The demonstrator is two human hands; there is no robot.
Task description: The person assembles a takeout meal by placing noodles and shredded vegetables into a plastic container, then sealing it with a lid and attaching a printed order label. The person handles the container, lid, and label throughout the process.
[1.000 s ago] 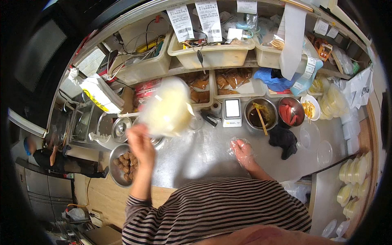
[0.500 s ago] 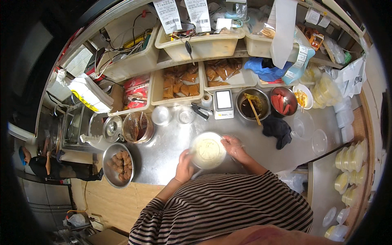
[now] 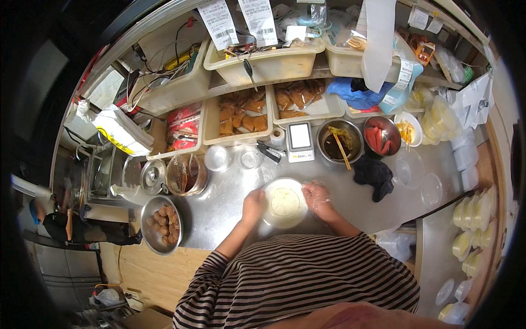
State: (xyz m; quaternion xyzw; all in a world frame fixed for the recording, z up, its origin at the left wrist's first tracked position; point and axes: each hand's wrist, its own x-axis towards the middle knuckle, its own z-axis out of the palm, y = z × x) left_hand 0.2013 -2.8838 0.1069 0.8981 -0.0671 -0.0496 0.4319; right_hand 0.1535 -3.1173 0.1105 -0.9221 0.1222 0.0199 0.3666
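A round metal bowl [image 3: 278, 221] with a pale, creamy white content stands on the steel counter in front of my body. My left hand [image 3: 253, 207] is at the bowl's left side, bare and slightly blurred, its fingers pressed together against the rim. On the opposite side, my right hand [image 3: 319, 200] wears a thin clear plastic glove and has its fingers curled at the right rim. Between them the bowl is held by its edges. The undersides of both hands are hidden.
A steel bowl of brown balls [image 3: 164, 225] stands at the left. Behind are a digital scale [image 3: 299, 151], a bowl of dark sauce with chopsticks [image 3: 335, 149], a bowl of red sticks [image 3: 382, 137] and a dark cloth [image 3: 373, 178]. A person [image 3: 82, 227] is at far left.
The view has shifted slightly. The bowl sits a little farther right in the picture, and my left hand has moved up along its left side. My right hand remains at the right rim.
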